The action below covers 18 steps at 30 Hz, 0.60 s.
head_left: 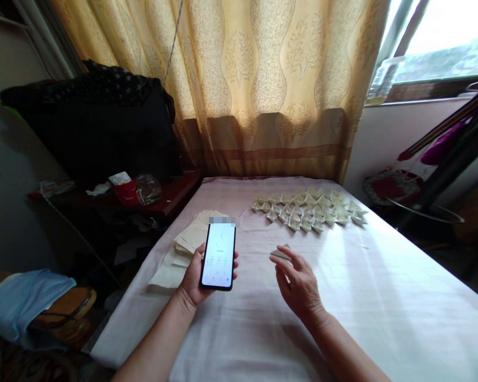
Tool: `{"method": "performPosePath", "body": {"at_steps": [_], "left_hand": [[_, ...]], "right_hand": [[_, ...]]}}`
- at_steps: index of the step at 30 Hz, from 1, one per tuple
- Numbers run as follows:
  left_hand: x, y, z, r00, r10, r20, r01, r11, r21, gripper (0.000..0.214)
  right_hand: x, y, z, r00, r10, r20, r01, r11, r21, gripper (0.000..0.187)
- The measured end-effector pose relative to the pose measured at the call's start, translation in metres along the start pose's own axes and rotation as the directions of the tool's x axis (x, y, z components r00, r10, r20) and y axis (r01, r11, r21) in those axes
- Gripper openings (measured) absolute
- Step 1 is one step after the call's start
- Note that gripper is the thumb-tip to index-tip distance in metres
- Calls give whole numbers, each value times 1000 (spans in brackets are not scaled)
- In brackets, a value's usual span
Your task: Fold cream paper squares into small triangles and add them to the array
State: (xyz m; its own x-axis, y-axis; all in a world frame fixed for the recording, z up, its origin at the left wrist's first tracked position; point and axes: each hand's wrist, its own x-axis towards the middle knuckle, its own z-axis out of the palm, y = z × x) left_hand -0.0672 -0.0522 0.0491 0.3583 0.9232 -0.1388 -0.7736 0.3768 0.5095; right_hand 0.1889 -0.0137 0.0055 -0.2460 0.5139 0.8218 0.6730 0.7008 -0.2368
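A smartphone point(218, 257) with a lit, pale screen is in my left hand point(193, 276), whose fingers wrap round its back and right edge. My right hand point(298, 281) hovers over the sheet with its fingers apart and nothing in them. Just behind its fingertips lies a small folded paper triangle point(278, 253); whether a finger touches it I cannot tell. Beyond, several rows of folded paper pieces point(302, 212) stand on the bed. Partly hidden by the phone and my left hand is a pile of loose paper sheets point(189, 236).
The bed sheet point(258, 329) is pale pink. On the left, a dark wooden cabinet point(179, 193) carries a television point(115, 132), a red container point(125, 192) and a clear jar point(148, 189). A chair with blue cloth point(27, 302) stands front left. A patterned curtain point(258, 79) hangs behind.
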Motion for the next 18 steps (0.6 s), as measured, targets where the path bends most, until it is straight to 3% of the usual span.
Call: {"method": "performPosePath", "body": {"at_steps": [12, 18], "left_hand": [[4, -5, 0, 1000, -21, 1, 21, 1000, -2, 56], [6, -5, -5, 1000, -8, -23, 8, 1000, 24, 53]], "right_hand": [[13, -45, 3, 996, -91, 19, 89, 992, 89, 28], [15, -59, 6, 997, -70, 30, 67, 993, 95, 29]]}}
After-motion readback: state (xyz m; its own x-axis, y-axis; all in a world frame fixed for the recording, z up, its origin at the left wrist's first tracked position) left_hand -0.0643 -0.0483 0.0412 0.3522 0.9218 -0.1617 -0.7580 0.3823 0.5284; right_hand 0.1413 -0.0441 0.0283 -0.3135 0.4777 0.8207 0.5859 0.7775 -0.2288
